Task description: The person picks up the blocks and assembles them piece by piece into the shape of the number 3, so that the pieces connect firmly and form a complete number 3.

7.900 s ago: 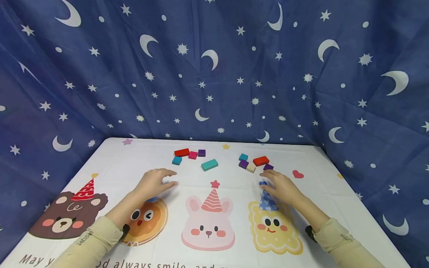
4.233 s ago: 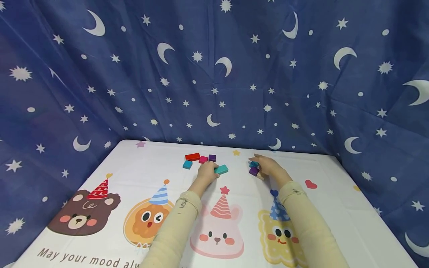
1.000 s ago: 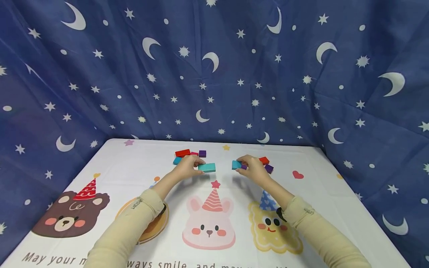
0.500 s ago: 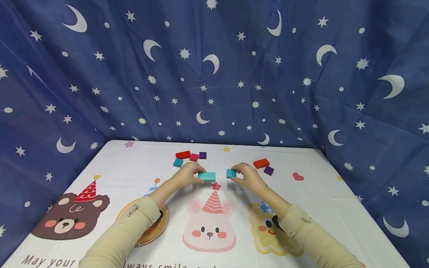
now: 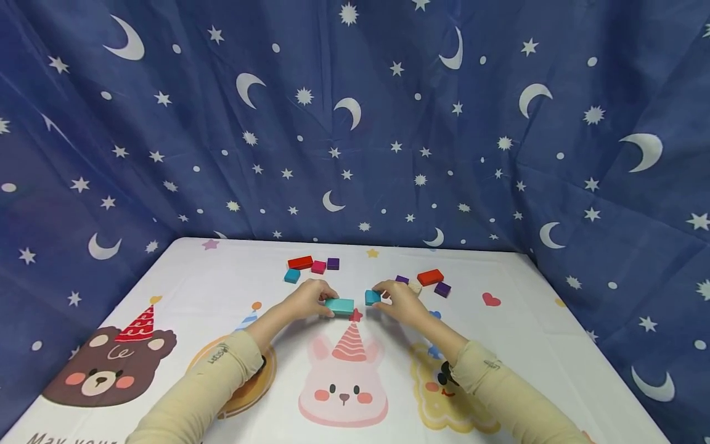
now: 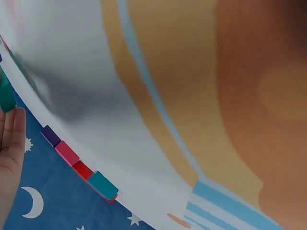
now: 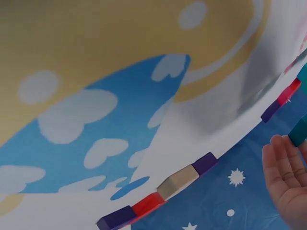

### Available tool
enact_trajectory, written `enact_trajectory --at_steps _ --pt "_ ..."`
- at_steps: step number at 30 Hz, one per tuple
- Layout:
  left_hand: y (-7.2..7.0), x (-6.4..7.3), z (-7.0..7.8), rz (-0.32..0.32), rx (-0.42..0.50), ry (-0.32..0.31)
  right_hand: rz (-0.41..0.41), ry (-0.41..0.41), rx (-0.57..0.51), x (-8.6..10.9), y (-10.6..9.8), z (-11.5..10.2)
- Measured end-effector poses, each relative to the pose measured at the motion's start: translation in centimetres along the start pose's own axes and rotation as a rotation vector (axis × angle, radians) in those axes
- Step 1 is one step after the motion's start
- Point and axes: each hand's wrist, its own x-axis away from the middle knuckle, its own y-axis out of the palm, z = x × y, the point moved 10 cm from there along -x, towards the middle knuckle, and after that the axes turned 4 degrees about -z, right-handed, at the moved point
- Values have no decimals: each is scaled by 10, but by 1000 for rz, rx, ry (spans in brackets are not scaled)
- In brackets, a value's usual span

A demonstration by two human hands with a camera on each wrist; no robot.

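My left hand (image 5: 310, 299) pinches a long teal block (image 5: 340, 306) by its left end, thumb at the front and fingers behind. From the right, my right hand (image 5: 403, 303) pinches a small blue block (image 5: 373, 298) between thumb and fingers. The two blocks face each other across a narrow gap, near the printed pink star above the rabbit's hat. In the left wrist view the teal block (image 6: 6, 96) shows at the fingertips, cut off by the edge. The right wrist view shows the blue block (image 7: 299, 132) at the fingertips.
Behind my left hand lie a red block (image 5: 300, 263), a pink block (image 5: 318, 267), a purple block (image 5: 333, 264) and a blue block (image 5: 292, 275). Beyond my right hand are another red block (image 5: 430, 277), a beige block (image 5: 415, 287) and two purple ones. A starry curtain (image 5: 344, 123) backs the table.
Both hands, bare at first, have picked up the teal and the small blue block. Over the last second they came nearer the person, and the blue block moved left toward the teal one.
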Motion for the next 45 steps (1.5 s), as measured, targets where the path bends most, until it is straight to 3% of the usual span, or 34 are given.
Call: enact_trajectory --at_steps 9,17,26,38,45 --pt "4 -2 -5 7 2 -17 -87 7 -11 -3 21 2" --pt "6 -9 -2 -16 -8 -12 -99 33 7 -8 28 4" --pt "16 -10 -8 -65 3 -79 -162 20 45 -9 39 2" --pt "15 -15 -12 -82 54 -169 -146 10 102 -13 36 -9" --pt "16 -12 -14 -80 71 -180 -163 4 149 -15 40 -12"
